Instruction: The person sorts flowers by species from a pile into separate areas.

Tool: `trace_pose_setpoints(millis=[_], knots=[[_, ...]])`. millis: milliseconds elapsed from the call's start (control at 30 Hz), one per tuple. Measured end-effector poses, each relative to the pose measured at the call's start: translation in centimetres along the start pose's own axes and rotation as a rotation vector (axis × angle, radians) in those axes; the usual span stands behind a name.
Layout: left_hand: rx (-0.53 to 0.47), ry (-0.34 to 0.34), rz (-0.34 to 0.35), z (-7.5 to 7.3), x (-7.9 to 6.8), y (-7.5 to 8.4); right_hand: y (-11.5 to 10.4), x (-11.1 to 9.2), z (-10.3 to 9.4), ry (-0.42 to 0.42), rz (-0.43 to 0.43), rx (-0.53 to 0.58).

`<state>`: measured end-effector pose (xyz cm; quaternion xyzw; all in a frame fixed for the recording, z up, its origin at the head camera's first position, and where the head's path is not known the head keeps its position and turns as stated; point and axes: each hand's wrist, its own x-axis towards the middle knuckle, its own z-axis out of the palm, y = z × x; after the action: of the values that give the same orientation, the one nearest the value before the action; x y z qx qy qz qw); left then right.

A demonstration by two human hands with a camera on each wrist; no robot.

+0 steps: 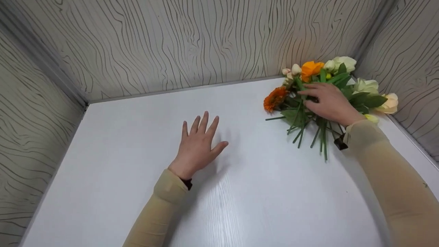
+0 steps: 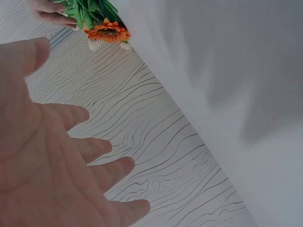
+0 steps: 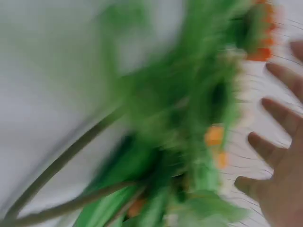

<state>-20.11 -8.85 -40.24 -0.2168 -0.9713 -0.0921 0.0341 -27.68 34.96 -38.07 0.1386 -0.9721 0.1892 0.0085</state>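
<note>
- A small, booth-like work space; whether it sits in a home, workshop or studio cannot be told.
- Pale walls with dark, wavy wood-grain lines close it in: a far wall [image 1: 171, 44], a left wall [image 1: 20, 144] and a right wall [image 1: 418, 68].
- Grey trim [image 1: 374, 32] covers the far-left and far-right corners.
- A smooth white desk [image 1: 113, 154] takes up most of the space between, reaching the far wall.

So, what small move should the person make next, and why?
Perhaps the right hand should gently close on the green-stemmed orange and white flowers: it is over them with fingers apparently spread, while the left hand holds nothing.
</note>
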Motion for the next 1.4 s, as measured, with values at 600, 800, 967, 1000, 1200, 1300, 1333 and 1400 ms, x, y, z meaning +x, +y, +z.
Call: trace_pose_setpoints(millis=[600, 800, 967, 1000, 1200, 1300, 1333, 1400], knots=[[-0.068, 0.063, -0.183, -0.8, -1.3, -7.0, -3.0, -4.7, 1.3, 0.127, 0.308, 0.217], [-0.058, 0.044, -0.179, -0.6, -1.0, -6.7, -2.8, -3.6, 3.6, 0.051, 0.328, 0.112], [-0.047, 0.033, -0.180, -0.3, -1.1, -6.5, -2.8, -3.1, 4.5, -0.030, 0.347, 0.063], [-0.045, 0.033, -0.179, -0.3, -1.1, -6.5, -2.7, -3.1, 4.6, -0.039, 0.353, 0.079], [-0.056, 0.038, -0.163, -0.3, -1.2, -6.3, -1.7, -3.2, 3.4, -0.093, 0.410, 0.284], [-0.067, 0.031, -0.156, -0.4, -1.2, -6.2, -1.2, -3.6, 2.1, -0.095, 0.419, 0.346], [-0.074, 0.031, -0.152, -0.5, -1.2, -6.1, -1.2, -3.8, 1.6, -0.088, 0.415, 0.356], [-0.095, 0.042, -0.138, -0.6, -1.1, -5.8, -1.3, -4.3, 0.6, -0.064, 0.409, 0.377]])
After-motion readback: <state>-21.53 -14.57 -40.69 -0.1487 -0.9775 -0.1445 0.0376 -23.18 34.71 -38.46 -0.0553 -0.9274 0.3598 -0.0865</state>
